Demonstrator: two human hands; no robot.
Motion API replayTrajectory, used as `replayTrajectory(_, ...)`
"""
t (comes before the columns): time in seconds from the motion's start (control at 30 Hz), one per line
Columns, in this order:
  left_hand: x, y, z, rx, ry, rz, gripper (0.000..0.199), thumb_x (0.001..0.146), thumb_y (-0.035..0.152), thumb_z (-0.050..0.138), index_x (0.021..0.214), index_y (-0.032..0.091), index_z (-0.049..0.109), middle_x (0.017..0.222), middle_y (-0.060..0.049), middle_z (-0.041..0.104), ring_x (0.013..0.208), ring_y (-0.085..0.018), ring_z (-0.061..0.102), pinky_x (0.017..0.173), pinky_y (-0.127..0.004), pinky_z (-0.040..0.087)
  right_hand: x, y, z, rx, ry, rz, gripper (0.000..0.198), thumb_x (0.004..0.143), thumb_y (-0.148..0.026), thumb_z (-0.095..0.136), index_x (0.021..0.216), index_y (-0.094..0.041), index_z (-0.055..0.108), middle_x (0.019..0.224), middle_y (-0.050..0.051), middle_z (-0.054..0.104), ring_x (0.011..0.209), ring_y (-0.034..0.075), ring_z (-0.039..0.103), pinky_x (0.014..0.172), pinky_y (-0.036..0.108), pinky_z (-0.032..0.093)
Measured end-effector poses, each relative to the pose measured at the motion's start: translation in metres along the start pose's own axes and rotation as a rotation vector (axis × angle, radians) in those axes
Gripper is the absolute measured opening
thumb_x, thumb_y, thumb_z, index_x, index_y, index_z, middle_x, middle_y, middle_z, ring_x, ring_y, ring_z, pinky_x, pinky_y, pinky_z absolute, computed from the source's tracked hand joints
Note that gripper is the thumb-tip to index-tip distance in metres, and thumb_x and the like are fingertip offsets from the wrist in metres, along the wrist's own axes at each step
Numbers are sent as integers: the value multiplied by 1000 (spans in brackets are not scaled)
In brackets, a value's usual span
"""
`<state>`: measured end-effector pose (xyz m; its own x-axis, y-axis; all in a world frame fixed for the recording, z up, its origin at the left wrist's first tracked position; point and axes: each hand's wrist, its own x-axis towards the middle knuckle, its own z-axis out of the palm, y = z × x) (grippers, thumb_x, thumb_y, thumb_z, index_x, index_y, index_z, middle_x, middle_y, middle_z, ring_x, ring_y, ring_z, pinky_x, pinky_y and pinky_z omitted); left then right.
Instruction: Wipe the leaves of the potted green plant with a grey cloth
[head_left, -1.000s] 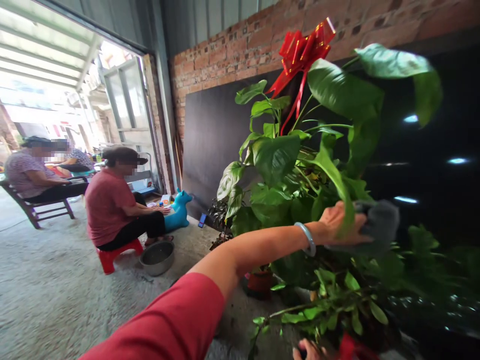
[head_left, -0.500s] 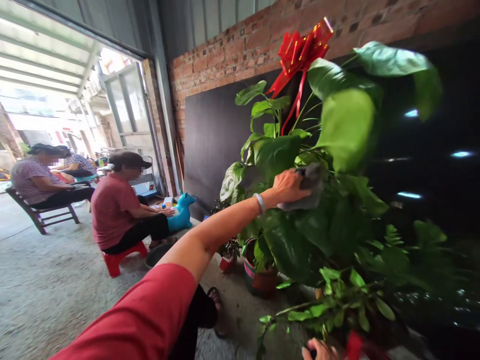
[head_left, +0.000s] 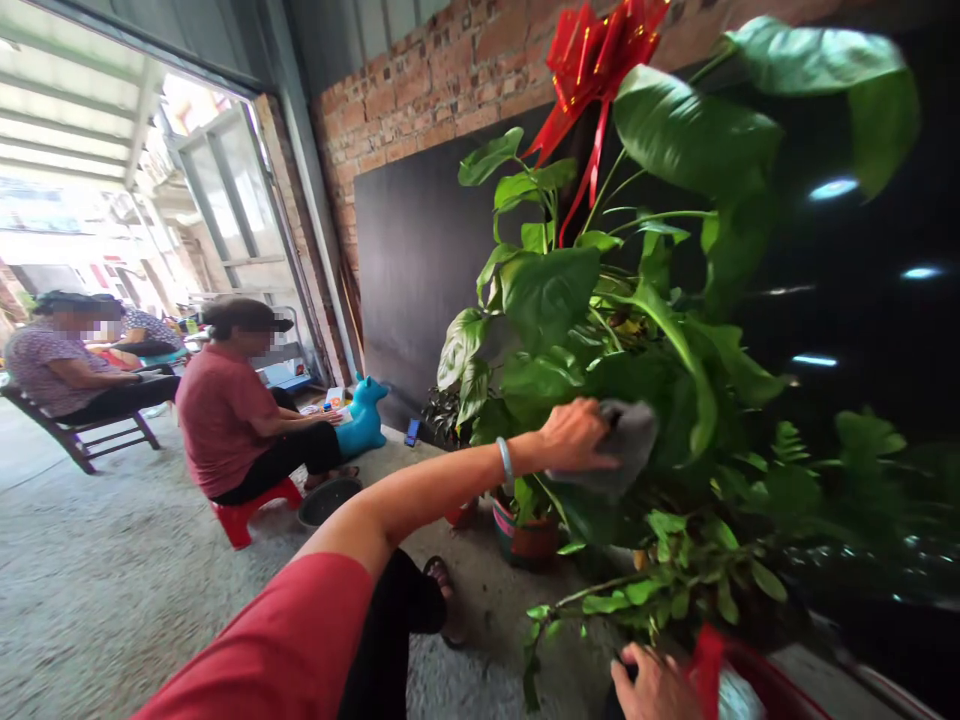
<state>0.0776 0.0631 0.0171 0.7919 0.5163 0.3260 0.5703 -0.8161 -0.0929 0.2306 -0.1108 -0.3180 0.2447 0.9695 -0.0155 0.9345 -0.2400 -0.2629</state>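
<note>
Grey cloth [head_left: 626,445] is clutched in the left hand [head_left: 574,435] against the big-leaved plant [head_left: 600,330]. Only part of the right hand [head_left: 656,685] is seen at the bottom edge; its grip cannot be told.

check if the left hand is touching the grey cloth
Touching. The head view shows the left hand closed over the grey cloth, pressing it against the plant's leaves.

Our left hand [head_left: 574,436] presses grey cloth [head_left: 626,450] on the big-leaved green plant [head_left: 600,330]; small striped pot [head_left: 525,535] sits below it.
</note>
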Motion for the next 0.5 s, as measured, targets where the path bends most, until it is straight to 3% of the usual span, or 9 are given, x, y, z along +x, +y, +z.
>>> replayTrajectory(0.07, -14, 2, 27, 55, -259, 66, 38, 80, 49, 80, 97, 15, 76, 109, -12, 70, 102, -28, 67, 75, -32, 54, 0, 5, 3, 19, -3, -21, 30, 95, -27, 49, 100, -20, 78, 110, 8, 78, 110, 32, 69, 99, 44, 48)
replayTrajectory(0.13, -23, 5, 33, 40, -370, 69, 42, 81, 54, 77, 97, 15, 76, 104, -12, 71, 98, -28, 69, 74, -33, 54, 2, 14, 7, 50, -14, -36, 31, 95, -28, 48, 98, -22, 78, 108, 7, 79, 108, 31, 69, 97, 43, 48)
replayTrajectory(0.27, -3, 16, 19, -10, -153, 49, 49, 88, 63, 67, 105, 17, 75, 113, -12, 69, 106, -29, 66, 78, -34, 55, 4, 22, 9, 68, -20, -19, 30, 94, -29, 49, 99, -22, 78, 108, 7, 79, 105, 31, 70, 97, 42, 48)
replayTrajectory(0.37, 24, 19, 36, 25, -32, 18, 42, 89, 53, 69, 107, 16, 73, 124, -16, 64, 120, -33, 59, 82, -35, 55, 3, 15, 6, 50, -12, -10, 31, 95, -27, 48, 99, -22, 78, 110, 8, 79, 107, 31, 70, 99, 42, 47)
replayTrajectory(0.43, 30, 17, 62, 46, -115, 5, 31, 91, 39, 69, 109, 13, 73, 130, -20, 63, 127, -35, 56, 87, -37, 54, 1, 14, 7, 44, -4, 1, 30, 94, -26, 48, 98, -24, 78, 110, 7, 79, 107, 30, 70, 98, 41, 48)
replayTrajectory(0.5, 23, 13, 88, 39, -302, 28, 22, 86, 28, 73, 101, 12, 74, 122, -20, 68, 120, -34, 61, 87, -37, 54, 1, 19, 11, 56, 2, 13, 28, 94, -28, 50, 97, -26, 78, 109, 6, 79, 106, 29, 71, 94, 39, 49)
